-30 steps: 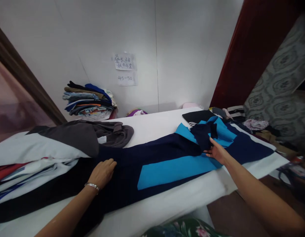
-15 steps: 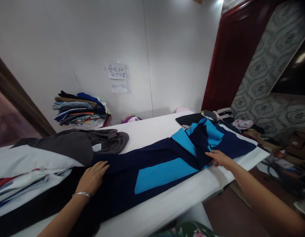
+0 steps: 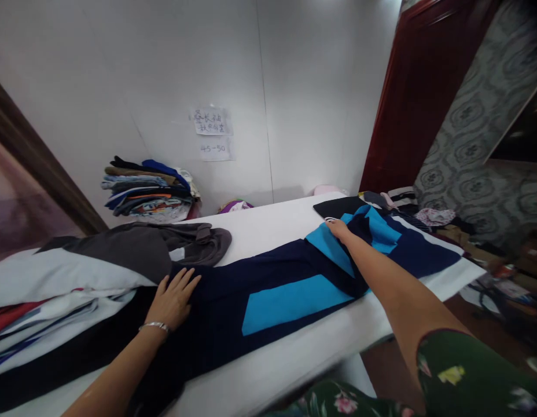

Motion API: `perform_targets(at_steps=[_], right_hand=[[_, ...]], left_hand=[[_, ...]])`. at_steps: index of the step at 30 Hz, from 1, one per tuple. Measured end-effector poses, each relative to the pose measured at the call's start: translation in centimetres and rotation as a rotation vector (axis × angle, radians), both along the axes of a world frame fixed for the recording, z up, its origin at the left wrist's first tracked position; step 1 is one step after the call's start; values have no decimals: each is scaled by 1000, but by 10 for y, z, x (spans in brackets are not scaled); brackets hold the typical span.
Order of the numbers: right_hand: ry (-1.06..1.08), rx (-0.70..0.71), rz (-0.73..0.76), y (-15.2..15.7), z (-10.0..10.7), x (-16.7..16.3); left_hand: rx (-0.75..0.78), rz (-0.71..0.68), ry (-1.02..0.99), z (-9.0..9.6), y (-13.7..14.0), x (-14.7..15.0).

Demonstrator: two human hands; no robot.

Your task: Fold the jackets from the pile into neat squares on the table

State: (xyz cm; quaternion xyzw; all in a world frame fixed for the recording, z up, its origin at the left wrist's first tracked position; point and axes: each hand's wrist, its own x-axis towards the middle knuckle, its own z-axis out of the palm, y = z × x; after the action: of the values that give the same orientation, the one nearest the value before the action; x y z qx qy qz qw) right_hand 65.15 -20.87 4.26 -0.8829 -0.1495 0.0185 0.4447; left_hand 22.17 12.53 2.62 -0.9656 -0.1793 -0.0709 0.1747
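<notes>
A navy garment [image 3: 220,304] with bright blue panels lies stretched along the white table. Flat on its left part rests my left hand [image 3: 175,296], fingers spread, with a silver bracelet on the wrist. At the far end, my right hand [image 3: 337,229] has its fingers closed at the upper edge of a bunched blue part [image 3: 327,246]; the fingertips are partly hidden. The cloth is crumpled and folded over itself around that hand. A black garment [image 3: 335,207] with a striped edge lies just behind it.
Dark grey and white clothes [image 3: 121,252] are heaped on the left. A tall stack of folded clothes [image 3: 151,188] stands by the wall, under paper notes [image 3: 214,133]. More clothes [image 3: 398,200] lie at the table's far right end. Boxes and clutter fill the floor at right.
My right hand has moved left and away from me, from the near side of the bunched cloth to its upper blue edge. My left hand stays on the garment, fingers more spread.
</notes>
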Motion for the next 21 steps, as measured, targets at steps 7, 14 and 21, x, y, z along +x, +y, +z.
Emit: perform_targets(at_steps=[7,14,21], right_hand=[[97,-123,-88,33,-24,40],[82,4,-144,8,-55,46],[-9,164,-331,-14,-62,66]], left_hand=[[-206,48,90,15,7,7],[-180,94,63,23,29,48],[-283,162,100,50,47,58]])
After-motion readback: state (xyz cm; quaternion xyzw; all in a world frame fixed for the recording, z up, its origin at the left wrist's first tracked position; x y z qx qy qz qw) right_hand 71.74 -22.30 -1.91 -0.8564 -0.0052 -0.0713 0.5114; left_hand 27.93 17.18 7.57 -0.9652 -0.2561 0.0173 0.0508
